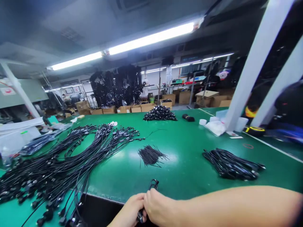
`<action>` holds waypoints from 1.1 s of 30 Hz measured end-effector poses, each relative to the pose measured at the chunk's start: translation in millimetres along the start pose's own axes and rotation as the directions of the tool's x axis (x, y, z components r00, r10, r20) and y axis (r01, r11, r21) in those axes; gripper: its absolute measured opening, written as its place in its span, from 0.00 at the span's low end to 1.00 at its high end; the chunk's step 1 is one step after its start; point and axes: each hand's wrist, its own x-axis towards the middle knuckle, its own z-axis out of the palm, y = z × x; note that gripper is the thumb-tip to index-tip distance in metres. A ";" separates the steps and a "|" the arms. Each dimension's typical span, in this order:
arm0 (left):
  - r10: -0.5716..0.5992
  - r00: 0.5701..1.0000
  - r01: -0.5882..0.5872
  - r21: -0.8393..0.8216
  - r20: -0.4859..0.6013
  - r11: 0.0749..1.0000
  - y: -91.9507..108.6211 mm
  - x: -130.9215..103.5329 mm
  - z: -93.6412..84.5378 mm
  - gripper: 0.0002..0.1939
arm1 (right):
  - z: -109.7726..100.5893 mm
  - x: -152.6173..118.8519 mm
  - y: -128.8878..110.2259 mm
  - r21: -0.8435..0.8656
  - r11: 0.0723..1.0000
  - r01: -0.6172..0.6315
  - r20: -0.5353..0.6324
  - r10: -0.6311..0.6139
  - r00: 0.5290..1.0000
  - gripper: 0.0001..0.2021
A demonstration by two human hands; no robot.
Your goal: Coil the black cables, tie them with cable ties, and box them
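Both hands meet at the near edge of the green table [184, 176], closed around a folded black cable [154, 183]. My left hand [133, 208] grips its lower part, where a dark connector end sticks out below the fingers. Over the upper part, my right hand [157, 205] is wrapped, and a loop of the cable rises above the knuckles. Straight ahead lies a small pile of short black ties [151, 155]. To the right rests a stack of folded black cables [230, 164]. Long loose cables with plugs [90, 157] spread over the left side.
A heap of small black parts [159, 113] sits at the far edge, beside a dark bundle [188, 118]. White posts [251, 63], a white plastic bag [216, 127] and a tape measure [255, 130] stand at right. Cardboard boxes [124, 109] line the floor behind.
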 end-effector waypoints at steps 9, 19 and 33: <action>0.380 0.818 -0.442 -0.049 -0.432 0.896 3.2 14.9 -3.0 0.22 | -1.3 18.7 34.0 0.944 -0.275 -0.182 0.324 0.676 0.662 0.10; 0.535 0.842 -0.367 0.659 -0.065 0.657 22.0 -4.4 -16.5 0.17 | -7.2 -15.7 32.8 0.987 -0.022 -0.156 0.112 0.793 0.598 0.13; 0.358 0.928 -0.329 0.682 0.105 0.653 29.1 -10.1 10.3 0.28 | 2.1 -45.7 43.8 0.969 -0.237 -0.070 0.231 0.764 0.602 0.12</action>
